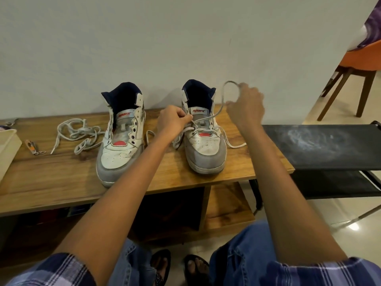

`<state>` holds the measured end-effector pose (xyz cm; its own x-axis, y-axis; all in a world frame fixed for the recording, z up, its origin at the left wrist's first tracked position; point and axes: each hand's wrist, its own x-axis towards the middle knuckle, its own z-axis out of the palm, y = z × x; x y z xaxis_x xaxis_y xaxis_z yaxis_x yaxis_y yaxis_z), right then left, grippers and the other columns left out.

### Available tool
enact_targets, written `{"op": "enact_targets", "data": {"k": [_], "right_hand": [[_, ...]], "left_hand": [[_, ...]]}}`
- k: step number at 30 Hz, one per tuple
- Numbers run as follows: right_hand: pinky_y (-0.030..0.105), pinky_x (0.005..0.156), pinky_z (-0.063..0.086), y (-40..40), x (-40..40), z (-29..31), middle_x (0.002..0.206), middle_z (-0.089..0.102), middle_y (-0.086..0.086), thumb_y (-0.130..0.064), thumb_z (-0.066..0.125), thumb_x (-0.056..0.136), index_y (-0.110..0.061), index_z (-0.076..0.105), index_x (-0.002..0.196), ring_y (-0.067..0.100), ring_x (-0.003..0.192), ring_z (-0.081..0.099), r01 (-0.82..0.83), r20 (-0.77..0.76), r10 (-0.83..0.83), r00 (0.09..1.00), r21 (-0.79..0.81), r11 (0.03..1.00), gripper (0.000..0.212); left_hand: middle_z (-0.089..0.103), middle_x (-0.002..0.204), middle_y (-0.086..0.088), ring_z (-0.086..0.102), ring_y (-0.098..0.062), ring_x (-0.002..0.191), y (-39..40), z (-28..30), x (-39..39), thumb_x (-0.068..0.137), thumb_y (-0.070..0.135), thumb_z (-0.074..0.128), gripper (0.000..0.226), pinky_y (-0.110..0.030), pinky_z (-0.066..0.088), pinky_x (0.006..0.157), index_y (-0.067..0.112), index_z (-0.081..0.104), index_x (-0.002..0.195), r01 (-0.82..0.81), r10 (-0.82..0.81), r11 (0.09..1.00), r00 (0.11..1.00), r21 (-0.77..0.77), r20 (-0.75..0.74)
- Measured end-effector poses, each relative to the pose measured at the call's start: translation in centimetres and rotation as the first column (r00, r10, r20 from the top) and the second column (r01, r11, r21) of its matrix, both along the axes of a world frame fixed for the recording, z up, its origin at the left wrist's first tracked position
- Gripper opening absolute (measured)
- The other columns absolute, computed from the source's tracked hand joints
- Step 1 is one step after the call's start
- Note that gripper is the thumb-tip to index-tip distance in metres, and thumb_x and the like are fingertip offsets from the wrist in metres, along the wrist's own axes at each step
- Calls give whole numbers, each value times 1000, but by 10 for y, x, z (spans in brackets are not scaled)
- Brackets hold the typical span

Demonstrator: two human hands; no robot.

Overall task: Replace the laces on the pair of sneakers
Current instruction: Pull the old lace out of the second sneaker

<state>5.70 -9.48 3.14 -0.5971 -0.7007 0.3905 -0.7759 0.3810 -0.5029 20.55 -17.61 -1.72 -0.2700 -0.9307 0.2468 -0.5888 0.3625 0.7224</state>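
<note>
Two white and grey high-top sneakers stand on a wooden table (61,182), toes toward me. The left sneaker (121,137) has empty eyelets. The right sneaker (204,141) has a grey lace (221,104) threaded through its lower eyelets. My left hand (173,122) pinches the lace at the shoe's left eyelet row. My right hand (246,106) is raised to the right of the shoe and holds the lace, which arcs in a loop above my fingers. A loose end of that lace (237,145) trails on the table beside the shoe. Another grey lace (78,135) lies tangled left of the left sneaker.
A nail clipper with a chain (33,146) lies at the left, near a pale box (6,147) at the table edge. A black fabric rack (321,147) adjoins the table on the right. An orange chair (354,65) stands at the back right. A grey wall rises right behind the shoes.
</note>
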Motion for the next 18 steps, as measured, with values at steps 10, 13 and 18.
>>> {"op": "enact_targets", "data": {"k": [10, 13, 18], "right_hand": [[32, 66, 35, -23, 38, -27, 79, 49, 3, -18, 50, 90, -11, 58, 94, 23, 80, 47, -368, -182, 499, 847, 476, 799, 11], [31, 62, 31, -26, 35, -29, 61, 39, 0, -31, 53, 92, -10, 50, 72, 21, 73, 44, -376, -177, 489, 854, 439, 816, 29], [15, 49, 35, -16, 16, -17, 65, 62, 3, -22, 57, 93, -6, 73, 90, 3, 55, 49, -332, 44, 333, 942, -11, 943, 23]], "left_hand": [[64, 71, 1, 58, -12, 66, -1, 0, 1, 87, 30, 65, 20, -28, 49, 67, 11, 71, 83, -7, 7, 1000, 1000, -9, -3], [62, 72, 3, 58, -12, 69, 0, 1, 1, 87, 30, 65, 19, -28, 48, 68, 12, 71, 84, -9, 9, 1000, 1000, -9, -10], [63, 71, -1, 55, -13, 63, 6, 0, 0, 89, 25, 63, 22, -27, 43, 61, 7, 71, 80, -15, 16, 999, 999, -51, 30]]}}
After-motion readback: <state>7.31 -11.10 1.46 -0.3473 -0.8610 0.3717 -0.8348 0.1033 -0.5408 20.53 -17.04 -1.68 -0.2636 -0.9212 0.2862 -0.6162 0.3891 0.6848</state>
